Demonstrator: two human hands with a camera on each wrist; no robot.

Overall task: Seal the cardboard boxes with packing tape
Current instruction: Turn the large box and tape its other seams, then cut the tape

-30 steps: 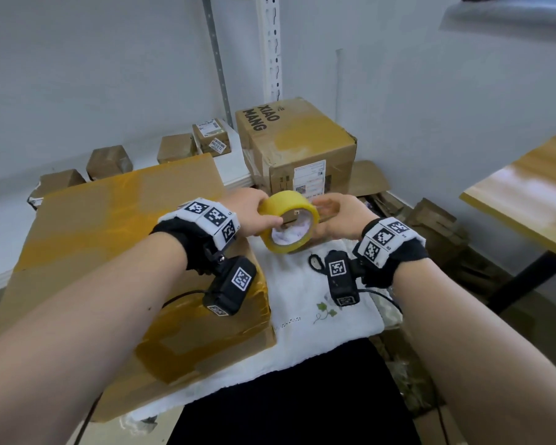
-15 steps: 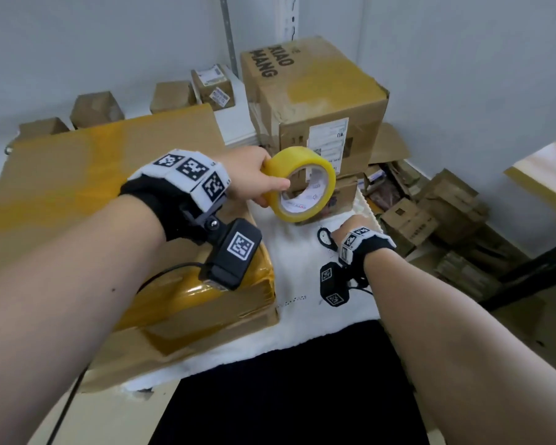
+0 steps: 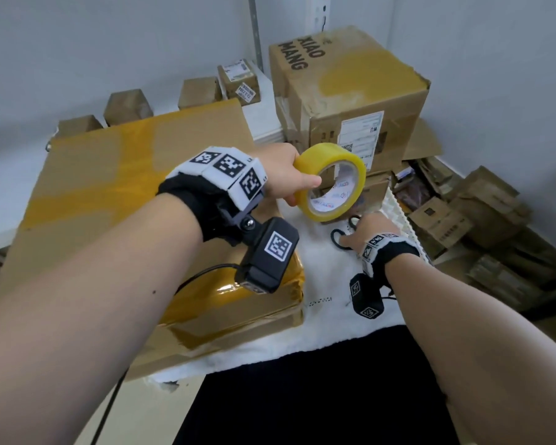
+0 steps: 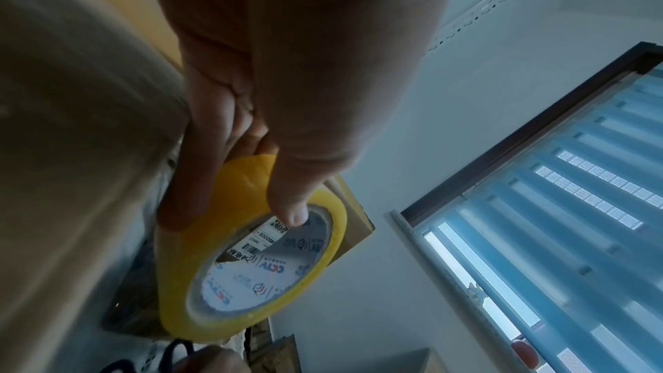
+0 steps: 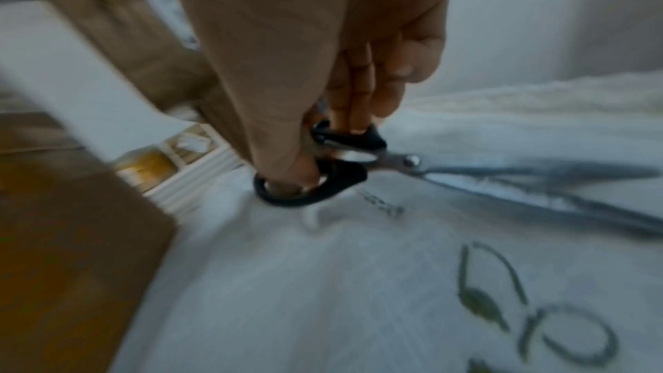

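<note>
My left hand grips a yellow roll of packing tape in the air above the white cloth; the left wrist view shows my thumb on the tape roll at its inner rim. Low on the cloth, my right hand has its thumb and fingers inside the black handles of the scissors, whose steel blades lie slightly parted on the cloth. A big flat cardboard box with yellow tape across it lies under my left forearm.
A tall cardboard box printed XIAO MANG stands behind the tape roll. Several small boxes line the wall at the back left. Flattened cartons and boxes are heaped on the floor at the right.
My right hand left the tape roll, dropped to the cloth and slid its fingers into the scissor handles. The left hand kept the roll raised. My head tilted down and right.
</note>
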